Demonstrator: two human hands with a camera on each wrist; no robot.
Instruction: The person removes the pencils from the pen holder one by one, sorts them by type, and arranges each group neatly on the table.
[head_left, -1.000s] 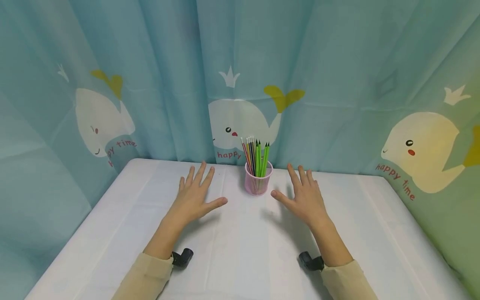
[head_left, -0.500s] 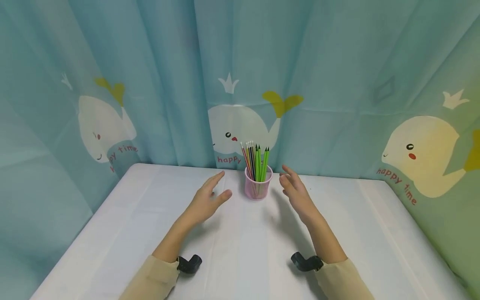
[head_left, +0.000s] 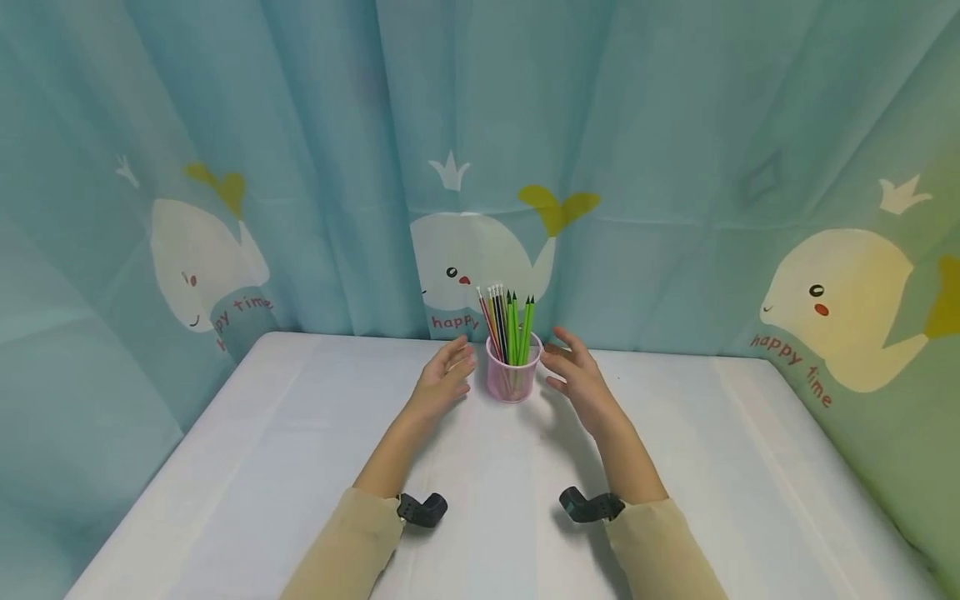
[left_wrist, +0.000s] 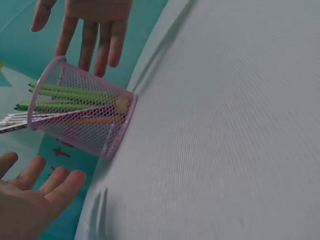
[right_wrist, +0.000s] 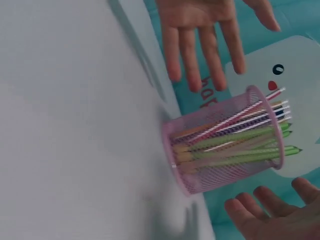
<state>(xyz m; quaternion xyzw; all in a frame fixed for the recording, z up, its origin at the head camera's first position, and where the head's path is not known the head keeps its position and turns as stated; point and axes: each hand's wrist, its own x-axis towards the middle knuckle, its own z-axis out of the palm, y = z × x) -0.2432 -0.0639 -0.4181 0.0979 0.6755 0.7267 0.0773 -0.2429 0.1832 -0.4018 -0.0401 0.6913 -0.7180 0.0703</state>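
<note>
A pink mesh pencil cup stands upright near the back edge of the table, seen in all views. It holds several pencils, bright green ones with black tips and striped or dark ones with white ends. My left hand hovers at the cup's left side, fingers slightly bent, with a gap to the mesh in the left wrist view. On the other side is my right hand, its fingertips close by the rim. Both palms face the cup, and neither hand holds anything.
A white cloth covers the table. Right behind its back edge hangs a blue-green curtain printed with white whales. Black wrist cameras on bands sit at both cuffs, just above the cloth.
Both hands were spread flat and wider apart. They have turned palms inward and moved toward each other, up to the cup's two sides. The cup has stayed in place.
</note>
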